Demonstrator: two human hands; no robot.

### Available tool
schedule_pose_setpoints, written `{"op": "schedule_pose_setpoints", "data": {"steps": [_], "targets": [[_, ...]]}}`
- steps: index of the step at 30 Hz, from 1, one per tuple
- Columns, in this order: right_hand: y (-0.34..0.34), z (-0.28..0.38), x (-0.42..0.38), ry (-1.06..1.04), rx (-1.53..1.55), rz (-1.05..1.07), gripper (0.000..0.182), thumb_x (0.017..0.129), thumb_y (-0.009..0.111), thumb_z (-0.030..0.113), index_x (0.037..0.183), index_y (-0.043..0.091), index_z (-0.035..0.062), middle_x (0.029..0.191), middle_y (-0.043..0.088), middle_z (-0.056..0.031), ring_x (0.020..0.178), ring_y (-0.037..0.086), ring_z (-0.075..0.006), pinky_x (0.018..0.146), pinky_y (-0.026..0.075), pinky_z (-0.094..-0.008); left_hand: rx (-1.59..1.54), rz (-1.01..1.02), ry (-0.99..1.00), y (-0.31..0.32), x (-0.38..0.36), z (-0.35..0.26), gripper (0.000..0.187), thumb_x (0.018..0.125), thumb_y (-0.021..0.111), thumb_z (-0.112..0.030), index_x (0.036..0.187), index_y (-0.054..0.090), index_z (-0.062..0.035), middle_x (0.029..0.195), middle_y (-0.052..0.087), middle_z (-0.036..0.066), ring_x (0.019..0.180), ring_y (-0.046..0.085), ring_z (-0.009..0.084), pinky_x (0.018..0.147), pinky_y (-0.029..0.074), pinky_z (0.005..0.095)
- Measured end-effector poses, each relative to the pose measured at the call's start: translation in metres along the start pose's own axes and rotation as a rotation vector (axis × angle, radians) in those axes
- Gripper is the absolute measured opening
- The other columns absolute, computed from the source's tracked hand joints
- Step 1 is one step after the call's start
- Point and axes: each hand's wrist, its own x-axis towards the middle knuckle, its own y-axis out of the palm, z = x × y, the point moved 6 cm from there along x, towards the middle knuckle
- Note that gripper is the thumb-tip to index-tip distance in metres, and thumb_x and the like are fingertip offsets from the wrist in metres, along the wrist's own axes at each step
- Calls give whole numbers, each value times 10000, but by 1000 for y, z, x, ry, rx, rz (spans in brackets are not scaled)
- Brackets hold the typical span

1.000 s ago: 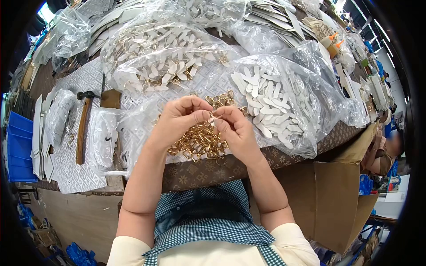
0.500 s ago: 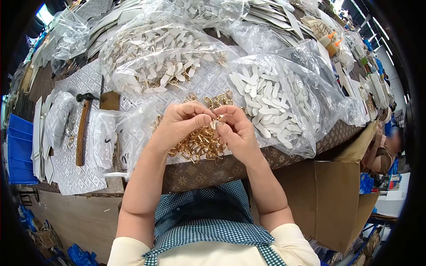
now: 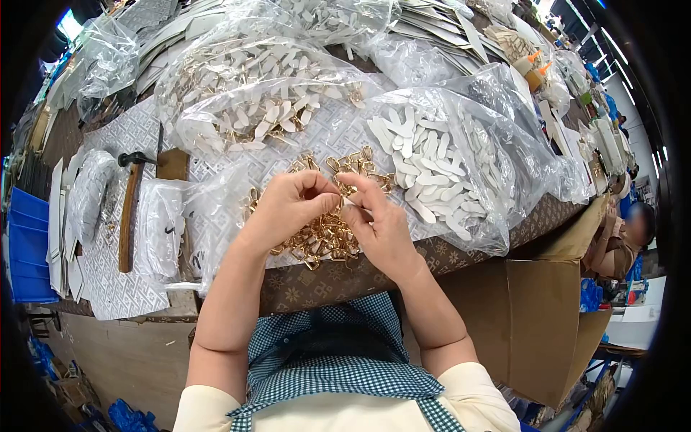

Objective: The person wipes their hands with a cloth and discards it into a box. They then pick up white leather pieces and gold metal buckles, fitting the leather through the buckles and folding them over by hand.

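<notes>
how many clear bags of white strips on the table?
2 clearly. One bag lies right of the hands, by the right hand. A second bag lies beyond the left hand. More bags farther back may hold strips too; contents unclear.

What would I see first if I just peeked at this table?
First the shiny pile of gold clasps at the table's near edge, with the left hand and right hand meeting above it, fingertips pinching one small piece. Just right of the hands lies a big clear bag of white strips, and another bag of strips and clasps sits behind. A hammer rests to the left.
</notes>
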Motion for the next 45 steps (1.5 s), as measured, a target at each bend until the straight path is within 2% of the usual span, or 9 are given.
{"op": "schedule_pose_setpoints", "data": {"steps": [7, 10, 16, 25, 32, 35, 39, 42, 45], "targets": [[0, 8, 1, -256, -122, -71, 329, 846, 708, 71, 1166, 634, 60, 877, 695, -90, 755, 666, -163, 675, 519, -272, -69, 39, -102, 3, -2, 6, 101, 876, 641, -72, 820, 624, 10, 697, 612, -13, 604, 538, 30, 521, 423, 191], [-1, -1, 1, -1, -29, -14, 309, 832, 726, 133, 1116, 626, 66, 922, 690, -118, 796, 691, -272, 681, 552, -335, -229, 56, -174, 7, -6, -4, 112, 873, 626, -77, 812, 612, 16, 705, 605, -9, 616, 518, 33, 533, 418, 205], [4, 4, 7, -167, -83, -92, 233, 819, 706, 98, 1028, 613, 54, 858, 683, -125, 733, 692, -281, 632, 546, -345, -249, 74, -118, 4, -5, 3, 110, 883, 602, -66, 805, 582, 7, 703, 570, -16, 631, 520, 36, 545, 430, 213], [2, -6, 9, -62, -72, -60, 223, 817, 727, 172, 956, 598, 55, 796, 677, -127, 679, 687, -282, 600, 537, -366, -260, 47, -138, 3, -4, -3, 97, 880, 597, -58, 812, 583, 9, 710, 588, -6, 631, 572, 51, 554, 459, 212], [-9, -1, 15, 21, -141, -16, 295, 874, 700, 258, 1060, 638, 37, 852, 698, -133, 712, 691, -243, 645, 540, -341, -374, -21, -156, -6, -1, 6, 92, 893, 613, -82, 833, 604, -13, 741, 636, 17, 619, 621, 75, 562, 498, 212], [-26, -1, 31, -73, -229, -72, 381, 907, 659, 310, 1188, 648, 53, 924, 706, -123, 764, 684, -232, 671, 536, -348, -495, -181, -139, -18, 2, 8, 82, 896, 623, -98, 860, 623, -24, 741, 651, 35, 618, 636, 95, 574, 517, 218], [-56, -31, 74, -26, -478, -161, 275, 863, 677, 261, 1050, 681, 59, 925, 699, -73, 797, 655, -238, 703, 523, -364, -820, -605, 92, -60, 1, 17, 317, 988, 601, -232, 1213, 579, -11, 887, 664, 79, 601, 605, 85, 511, 532, 267], [-58, -55, 99, -14, -716, -114, 195, 817, 691, 230, 937, 682, 77, 914, 678, -65, 911, 648, -262, 753, 531, -404, -701, -601, 106, -61, -3, 15, 373, 988, 601, -229, 1285, 545, -12, 898, 653, 58, 594, 570, 63, 500, 524, 258], [-52, -70, 109, 41, -888, -68, 177, 821, 685, 234, 905, 678, 78, 919, 673, -71, 904, 651, -269, 759, 535, -404, -55, -552, 119, -40, 2, 9, 283, 956, 638, -194, 1179, 652, -21, 852, 611, 4, 613, 557, 59, 544, 486, 226]]}}
